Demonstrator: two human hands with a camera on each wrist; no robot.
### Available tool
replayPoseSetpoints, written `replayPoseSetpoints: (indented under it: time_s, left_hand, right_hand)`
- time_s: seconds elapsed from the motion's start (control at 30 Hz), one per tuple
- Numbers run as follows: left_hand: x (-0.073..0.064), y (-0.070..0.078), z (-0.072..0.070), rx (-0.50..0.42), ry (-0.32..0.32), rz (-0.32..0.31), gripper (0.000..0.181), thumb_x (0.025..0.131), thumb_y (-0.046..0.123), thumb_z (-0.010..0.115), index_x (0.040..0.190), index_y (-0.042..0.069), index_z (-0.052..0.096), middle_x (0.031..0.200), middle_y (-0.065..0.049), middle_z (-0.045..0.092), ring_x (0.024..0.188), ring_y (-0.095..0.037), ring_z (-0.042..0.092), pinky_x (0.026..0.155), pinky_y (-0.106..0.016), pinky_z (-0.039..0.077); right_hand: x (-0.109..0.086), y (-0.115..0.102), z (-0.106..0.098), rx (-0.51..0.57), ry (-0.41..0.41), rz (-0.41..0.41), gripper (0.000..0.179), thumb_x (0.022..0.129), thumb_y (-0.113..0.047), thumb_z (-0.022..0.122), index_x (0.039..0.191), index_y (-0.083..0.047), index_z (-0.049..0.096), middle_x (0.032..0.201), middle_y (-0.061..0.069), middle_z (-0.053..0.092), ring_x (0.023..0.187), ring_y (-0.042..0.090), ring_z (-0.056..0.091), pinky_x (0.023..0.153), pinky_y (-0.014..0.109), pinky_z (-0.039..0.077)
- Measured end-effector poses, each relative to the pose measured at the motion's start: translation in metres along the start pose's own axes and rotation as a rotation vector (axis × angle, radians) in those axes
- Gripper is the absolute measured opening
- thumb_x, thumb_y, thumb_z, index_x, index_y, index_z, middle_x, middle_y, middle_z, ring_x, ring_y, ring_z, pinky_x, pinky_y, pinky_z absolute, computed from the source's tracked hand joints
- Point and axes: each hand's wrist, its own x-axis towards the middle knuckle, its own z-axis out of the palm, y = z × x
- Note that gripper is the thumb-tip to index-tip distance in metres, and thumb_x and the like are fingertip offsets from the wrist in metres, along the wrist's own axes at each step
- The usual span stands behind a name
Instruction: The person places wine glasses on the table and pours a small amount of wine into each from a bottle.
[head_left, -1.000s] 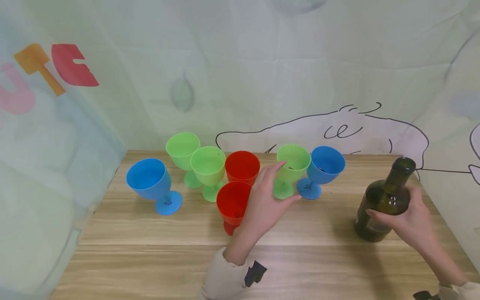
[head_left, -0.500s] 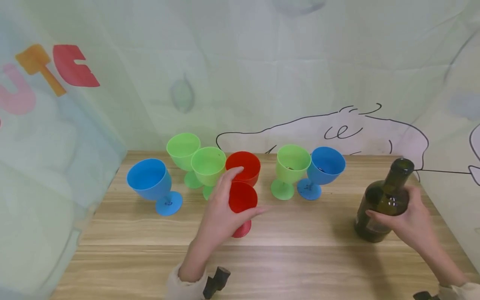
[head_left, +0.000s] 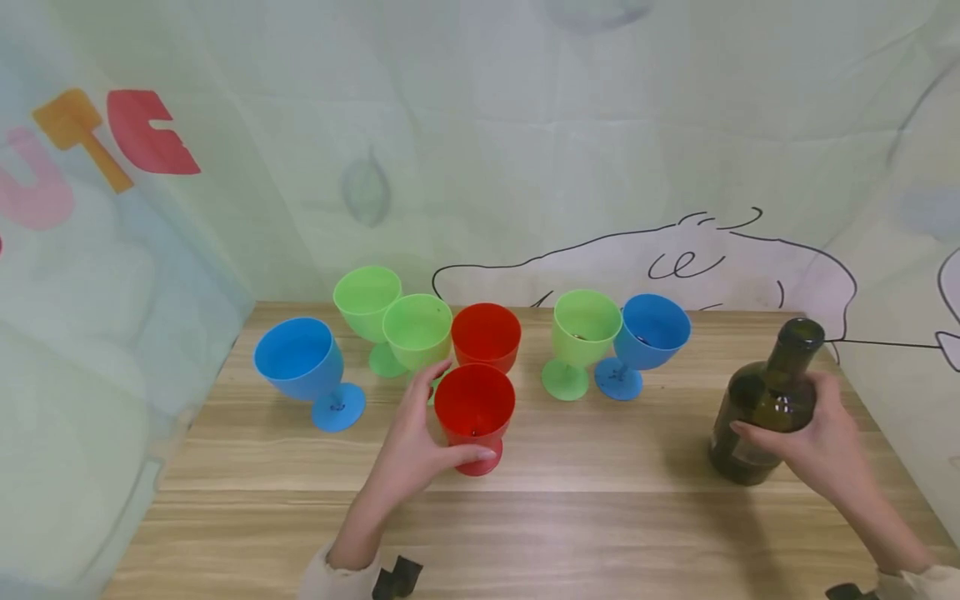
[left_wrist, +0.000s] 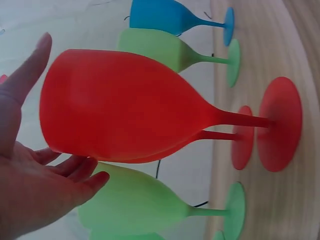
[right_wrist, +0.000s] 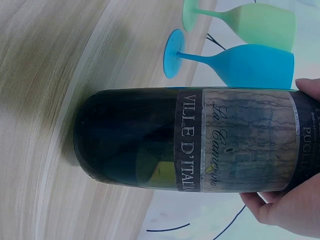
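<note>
My left hand [head_left: 408, 454] is spread around the bowl of the front red goblet [head_left: 474, 408], which stands upright. In the left wrist view its thumb [left_wrist: 31, 67] is straight and apart from the rim, while the other fingers [left_wrist: 82, 172] lie right beside the bowl. My right hand [head_left: 828, 442] grips a dark green wine bottle [head_left: 753, 417] around its upper body. The bottle is upright and uncorked, with a label reading "Ville d'Italia" in the right wrist view. A second red goblet [head_left: 487, 329] stands just behind the first.
Left of the red pair are two green goblets [head_left: 367, 300] and a blue goblet [head_left: 298, 358]. To their right, a green goblet [head_left: 585, 325] and a blue goblet [head_left: 651, 329] stand close together, both with small dark bits inside. A printed cloth [head_left: 480, 167] hangs behind the wooden table [head_left: 600, 533].
My left hand has moved left from near the right-hand green goblet, across the front red goblet, to that goblet's left side. My right hand and the bottle have barely moved.
</note>
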Motion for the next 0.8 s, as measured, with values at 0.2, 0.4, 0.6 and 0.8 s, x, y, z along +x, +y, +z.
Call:
replayPoseSetpoints:
  time_s: [0.2, 0.4, 0.6, 0.8]
  left_hand:
    - [0.002, -0.014, 0.003, -0.092, -0.018, 0.008, 0.095, 0.064, 0.020, 0.084, 0.140, 0.017, 0.026, 0.136, -0.002, 0.037, 0.124, -0.024, 0.033, 0.084, -0.044, 0.048]
    - [0.004, -0.021, 0.005, -0.170, -0.019, 0.007, 0.091, 0.065, 0.022, 0.083, 0.138, 0.017, 0.028, 0.135, -0.002, 0.037, 0.125, -0.024, 0.033, 0.087, -0.045, 0.046]
    - [0.004, -0.021, 0.007, -0.225, -0.029, -0.001, 0.090, 0.067, 0.021, 0.081, 0.139, 0.017, 0.026, 0.134, -0.002, 0.038, 0.124, -0.026, 0.034, 0.083, -0.042, 0.049]
    - [0.004, -0.020, 0.009, -0.234, -0.025, -0.013, 0.089, 0.069, 0.020, 0.080, 0.139, 0.017, 0.025, 0.134, -0.002, 0.038, 0.123, -0.024, 0.034, 0.082, -0.041, 0.049]
  right_hand:
    - [0.001, 0.000, 0.001, 0.005, -0.001, -0.018, 0.089, 0.065, -0.018, 0.082, 0.127, 0.010, 0.024, 0.109, 0.036, 0.043, 0.094, 0.050, 0.045, 0.070, 0.058, 0.036]
    - [0.003, -0.003, 0.003, 0.025, -0.002, -0.050, 0.089, 0.063, -0.014, 0.082, 0.127, 0.011, 0.025, 0.110, 0.035, 0.042, 0.096, 0.050, 0.044, 0.073, 0.060, 0.035]
    - [0.003, -0.006, 0.005, 0.030, -0.001, -0.087, 0.088, 0.061, -0.012, 0.083, 0.124, 0.012, 0.027, 0.109, 0.036, 0.042, 0.096, 0.050, 0.044, 0.074, 0.061, 0.034]
    - [0.004, -0.006, 0.006, 0.016, -0.001, -0.100, 0.088, 0.061, -0.013, 0.083, 0.124, 0.012, 0.027, 0.109, 0.036, 0.043, 0.095, 0.051, 0.044, 0.072, 0.061, 0.035]
